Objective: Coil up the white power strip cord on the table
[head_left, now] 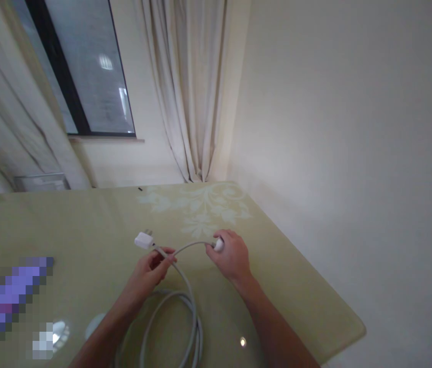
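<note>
A white cable [194, 306] lies in loose loops on the table, with its upper part lifted between my hands. My left hand [152, 268] is closed on the cable, thumb and fingers pinching it where two strands cross. Just beyond those fingers a white power plug [144, 239] sticks out to the left, its prongs pointing up and away. My right hand [233, 254] is wrapped round a small white rounded connector [219, 245] at the cable's other end. Part of that connector is hidden by the fingers.
The greenish glass-topped table [97, 225] bears a white floral pattern near its far corner. A blurred-out purple object [13, 296] lies at left. A tiny dark item [140, 189] is at the back edge. A wall [334, 179] borders the right side; curtains [185, 92] and a window stand behind.
</note>
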Action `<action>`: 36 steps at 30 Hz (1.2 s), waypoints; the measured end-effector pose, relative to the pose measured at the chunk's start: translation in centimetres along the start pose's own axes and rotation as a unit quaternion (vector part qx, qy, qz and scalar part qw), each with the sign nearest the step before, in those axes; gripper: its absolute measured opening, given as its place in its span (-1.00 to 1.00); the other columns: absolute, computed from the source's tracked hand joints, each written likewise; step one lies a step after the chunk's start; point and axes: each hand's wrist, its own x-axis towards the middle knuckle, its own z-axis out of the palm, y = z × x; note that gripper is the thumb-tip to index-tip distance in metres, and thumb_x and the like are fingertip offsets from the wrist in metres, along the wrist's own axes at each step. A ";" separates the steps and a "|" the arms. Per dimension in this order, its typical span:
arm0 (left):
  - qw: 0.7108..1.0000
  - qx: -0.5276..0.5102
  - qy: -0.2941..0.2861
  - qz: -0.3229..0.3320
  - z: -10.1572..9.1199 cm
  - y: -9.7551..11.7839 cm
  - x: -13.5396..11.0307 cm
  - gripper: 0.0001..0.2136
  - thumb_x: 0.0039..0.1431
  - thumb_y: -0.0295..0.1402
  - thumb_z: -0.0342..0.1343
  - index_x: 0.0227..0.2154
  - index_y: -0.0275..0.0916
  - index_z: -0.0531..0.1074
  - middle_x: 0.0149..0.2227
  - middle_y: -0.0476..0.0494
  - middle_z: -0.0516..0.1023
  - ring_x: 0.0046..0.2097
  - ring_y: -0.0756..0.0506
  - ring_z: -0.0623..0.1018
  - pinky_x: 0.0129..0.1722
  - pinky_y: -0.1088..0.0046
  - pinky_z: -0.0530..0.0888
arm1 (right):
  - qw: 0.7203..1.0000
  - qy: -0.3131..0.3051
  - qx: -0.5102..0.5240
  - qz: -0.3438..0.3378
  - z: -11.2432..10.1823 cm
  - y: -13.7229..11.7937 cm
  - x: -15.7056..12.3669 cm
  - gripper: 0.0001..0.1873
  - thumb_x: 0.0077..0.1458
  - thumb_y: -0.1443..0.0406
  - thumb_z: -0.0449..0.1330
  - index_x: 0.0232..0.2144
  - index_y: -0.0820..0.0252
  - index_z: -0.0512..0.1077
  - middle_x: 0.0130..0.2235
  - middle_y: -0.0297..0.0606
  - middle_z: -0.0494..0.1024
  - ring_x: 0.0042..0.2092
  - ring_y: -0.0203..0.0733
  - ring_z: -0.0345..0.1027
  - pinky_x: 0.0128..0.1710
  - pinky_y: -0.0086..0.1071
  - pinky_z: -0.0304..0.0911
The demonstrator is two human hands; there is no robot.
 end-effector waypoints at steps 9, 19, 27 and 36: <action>0.991 0.077 0.051 0.097 0.6 0.4 -0.4 -0.47 -0.02 0.16 0.30 -0.29 -0.27 0.66 -0.45 -0.15 0.60 -0.49 -0.08 0.45 -0.48 0.41 0.38 | 0.845 -0.310 0.400 0.173 -1.9 -0.7 -0.5 -0.65 0.02 0.05 0.34 -0.52 0.20 0.43 -0.55 -0.43 0.38 -0.52 -0.36 0.20 -0.49 -0.45 0.07; 0.987 -0.024 0.153 0.053 1.8 0.8 -1.5 -0.38 -0.08 0.16 0.37 -0.12 -0.28 0.64 -0.54 -0.04 0.48 -0.48 -0.05 0.41 -0.55 0.50 0.28 | 0.696 -0.378 0.587 0.168 -1.7 -2.1 -1.6 -0.52 -0.14 0.08 0.54 -0.21 0.26 0.62 -0.32 -0.27 0.60 -0.36 -0.30 0.43 -0.36 -0.46 0.26; 0.982 -0.158 0.104 0.009 2.2 1.1 -2.2 -0.45 -0.02 0.10 0.37 -0.21 -0.33 0.58 -0.62 0.20 0.10 -0.58 0.10 0.07 -0.63 0.57 0.01 | 0.778 -0.338 0.529 0.028 -1.7 -3.6 -2.4 -0.59 0.02 0.15 0.49 -0.09 0.19 0.61 -0.21 -0.26 0.59 -0.19 -0.18 0.46 -0.15 -0.34 0.36; 0.977 -0.209 0.049 0.012 2.4 2.3 -3.3 -0.49 0.05 0.15 0.32 -0.32 -0.26 0.46 -0.53 0.14 0.19 -0.54 0.11 0.11 -0.60 0.62 0.06 | 0.941 -0.049 0.282 -0.180 0.9 -3.8 -4.3 -0.63 0.25 0.37 0.29 0.10 0.05 0.50 0.00 -0.11 0.52 0.05 -0.05 0.38 0.10 -0.14 0.34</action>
